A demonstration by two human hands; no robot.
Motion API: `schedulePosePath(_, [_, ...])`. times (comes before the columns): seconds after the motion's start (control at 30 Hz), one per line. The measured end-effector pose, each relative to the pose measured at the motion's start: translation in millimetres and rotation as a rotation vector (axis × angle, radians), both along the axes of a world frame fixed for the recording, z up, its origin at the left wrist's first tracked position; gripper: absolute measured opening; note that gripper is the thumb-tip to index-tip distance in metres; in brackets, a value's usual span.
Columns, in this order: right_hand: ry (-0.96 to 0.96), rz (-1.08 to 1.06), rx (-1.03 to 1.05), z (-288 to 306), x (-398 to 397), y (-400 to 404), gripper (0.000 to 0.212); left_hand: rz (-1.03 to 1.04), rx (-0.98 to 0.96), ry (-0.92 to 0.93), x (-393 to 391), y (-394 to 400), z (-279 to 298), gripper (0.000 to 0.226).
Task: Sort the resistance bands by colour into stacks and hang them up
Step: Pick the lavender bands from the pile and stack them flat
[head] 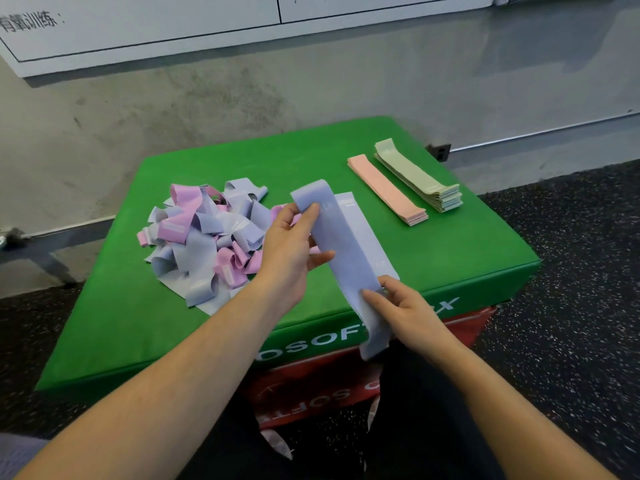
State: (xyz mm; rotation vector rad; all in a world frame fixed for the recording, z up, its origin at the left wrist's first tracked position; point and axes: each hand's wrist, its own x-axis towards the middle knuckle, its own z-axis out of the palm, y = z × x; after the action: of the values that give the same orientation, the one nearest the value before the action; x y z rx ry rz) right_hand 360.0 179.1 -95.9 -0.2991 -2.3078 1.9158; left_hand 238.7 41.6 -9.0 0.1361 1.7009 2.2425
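A lavender band point(346, 251) is being held above the green padded box point(450, 244) by both hands, its length running from upper left down to lower right, past the box's front edge. Its upper end is being pinched by the left hand point(291, 247), with the fingers curled over the band's left edge and the thumb lying beneath it; its lower part is being grasped by the right hand point(405, 306), with the fingertips pressed on the band's face. A flat lavender stack point(360, 216) is lying on the box directly behind the held band and is being partly hidden by it. To the left, a loose heap of tangled lavender and pink bands point(207, 237) is resting on the box top, unsorted, with loops standing up and overlapping one another. At the far right of the box, two tidy stacks are lying side by side, nearly touching: a peach stack point(388, 190) nearer the middle and a pale green stack point(419, 176) beyond it. The green box is being carried on a red padded box point(311, 386) below it, with white lettering showing on the fronts of both. A whiteboard point(138, 29) is being seen on the wall behind.
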Motion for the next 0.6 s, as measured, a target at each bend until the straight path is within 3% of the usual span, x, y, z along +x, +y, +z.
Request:
schedulePosePath(0.17, [-0.021, -0.046, 0.03, -8.9, -0.4, 6.9, 0.011, -0.026, 0.024, 0.046, -14.7, 21.1, -7.7, 0.01])
schedulePosePath(0.27, [-0.082, -0.032, -0.047, -16.7, 3.1, 16.9, 0.044, -0.046, 0.052, 0.01, -27.6, 34.9, -8.6, 0.01])
schedulePosePath(0.33, [-0.049, -0.039, -0.142, -21.3, 5.6, 24.5, 0.054, -0.054, 0.065, -0.007, -37.4, 43.8, -8.3, 0.01])
schedulePosePath(0.47, [-0.021, -0.137, -0.092, -23.3, 6.6, 37.9, 0.023, -0.087, 0.019, 0.006, -51.7, 60.8, -10.5, 0.01])
schedulePosePath(0.6, [-0.107, -0.154, 0.052, -23.0, 7.5, 53.5, 0.017, -0.09, -0.064, 0.033, -67.3, 77.3, -17.2, 0.01])
